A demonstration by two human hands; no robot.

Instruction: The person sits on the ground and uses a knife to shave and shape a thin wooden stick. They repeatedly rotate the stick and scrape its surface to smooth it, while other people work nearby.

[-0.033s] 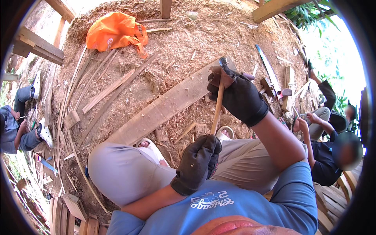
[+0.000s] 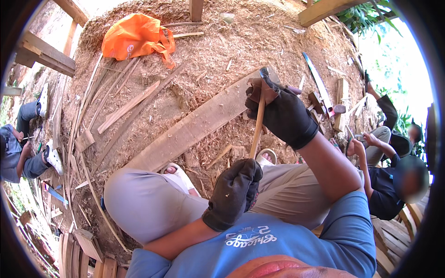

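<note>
A slim, pale wooden stick (image 2: 259, 123) runs up from my left hand to my right. My left hand (image 2: 235, 191), in a black glove, is closed around its lower end, close to my lap. Higher up, my right hand (image 2: 286, 113), also gloved in black, closes on a reddish-brown sheet (image 2: 270, 94) that looks like sandpaper, pressed against the stick's upper part. A dark, curved, shiny piece (image 2: 264, 72) shows at the top of the stick; I cannot tell what it is. My right fingers are partly hidden by the sheet.
A long wooden board (image 2: 194, 121) lies slantwise beyond my knees, on ground strewn with shavings. An orange bag (image 2: 134, 37) rests at the far left. A long blade (image 2: 317, 79) and wood blocks (image 2: 342, 97) lie right. People sit at both sides.
</note>
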